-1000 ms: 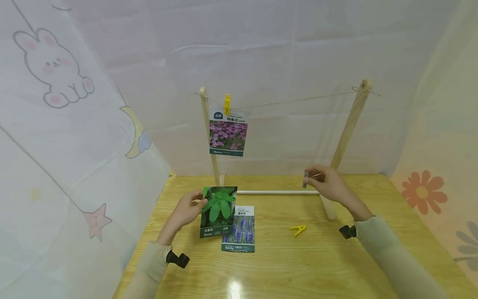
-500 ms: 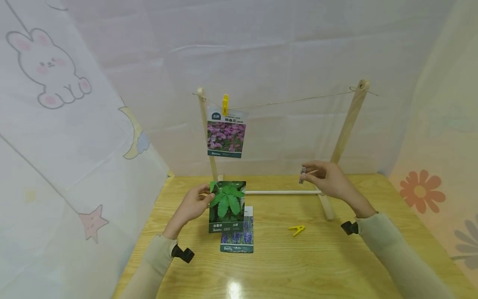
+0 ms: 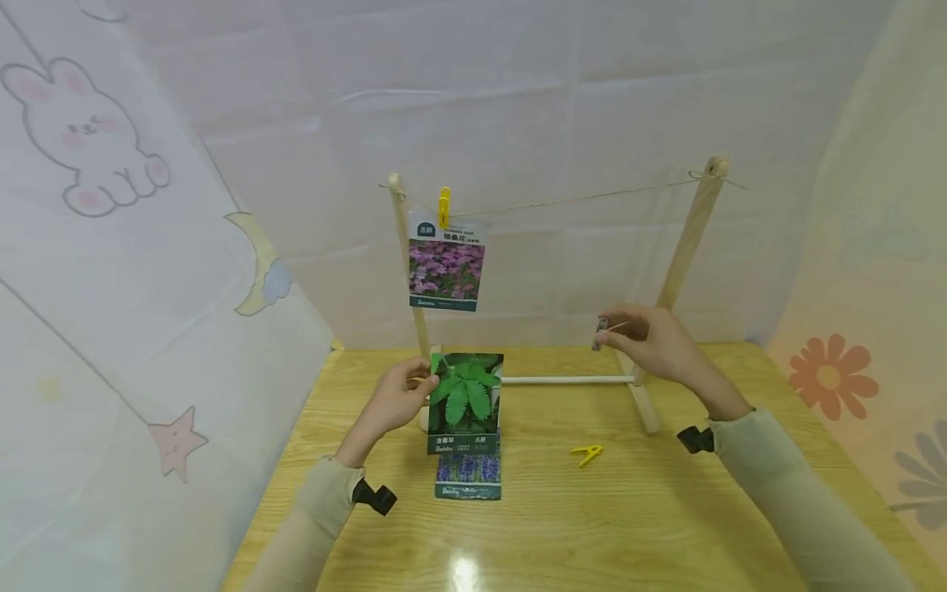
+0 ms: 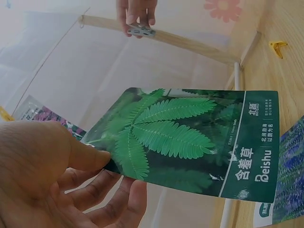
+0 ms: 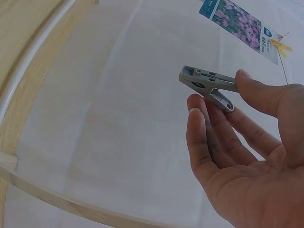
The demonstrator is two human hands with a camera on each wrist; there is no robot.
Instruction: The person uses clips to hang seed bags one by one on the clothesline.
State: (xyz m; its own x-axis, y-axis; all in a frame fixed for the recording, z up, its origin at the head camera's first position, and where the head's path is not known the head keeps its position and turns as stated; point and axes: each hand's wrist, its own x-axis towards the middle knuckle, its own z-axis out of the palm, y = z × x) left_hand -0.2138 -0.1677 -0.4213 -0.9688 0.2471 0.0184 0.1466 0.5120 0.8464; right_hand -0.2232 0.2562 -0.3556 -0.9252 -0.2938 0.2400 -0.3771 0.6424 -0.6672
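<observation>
My left hand (image 3: pixel 399 396) pinches the left edge of a green seed packet (image 3: pixel 464 403) with a fern-like leaf on it, thumb in front and fingers behind. The packet is upright above the table and overlaps a purple-flower seed packet (image 3: pixel 468 478) lying there. On the right, my right hand (image 3: pixel 651 341) holds a grey clothespin (image 5: pixel 206 83) by its handles, between thumb and fingers. A pink-flower seed packet (image 3: pixel 446 271) hangs at the left of the string (image 3: pixel 570 200), held by a yellow clothespin (image 3: pixel 444 207).
Two wooden posts, left (image 3: pixel 403 247) and right (image 3: pixel 691 234), carry the string. A white rod (image 3: pixel 565 380) joins them low down. A second yellow clothespin (image 3: pixel 587 454) lies on the wooden table (image 3: pixel 592 534). Printed cloth (image 3: pixel 518 99) stands behind and at both sides.
My left hand has moved right and slightly up with the green seed packet, covering more of the purple one. My right hand has risen a little with the grey clothespin.
</observation>
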